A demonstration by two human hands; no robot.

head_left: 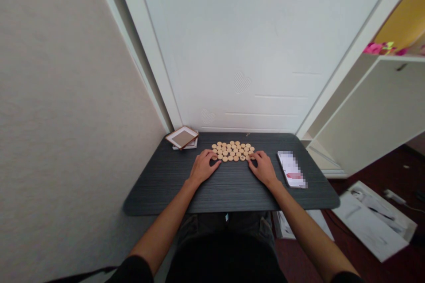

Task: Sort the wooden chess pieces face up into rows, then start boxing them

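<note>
Many round, light wooden discs [230, 151] lie flat and close together in uneven rows on the dark table. At the left end of this group rests my left hand [202, 168], its thumb spread from the curved fingers and its fingertips touching or nearly touching the end discs. My right hand [264, 169] mirrors it at the right end, thumb apart and fingertips against the outer discs. Neither hand has a disc lifted. A few discs at both ends are partly covered by my fingers. One disc near the front right shows a dark mark.
The dark wood-grain table [229, 192] stands against a white panel [232, 53]. A framed, tablet-like item [182, 137] lies on a white box [191, 144] at the back left. A phone [291, 170] lies at the right. An open white box [378, 216] sits on the floor.
</note>
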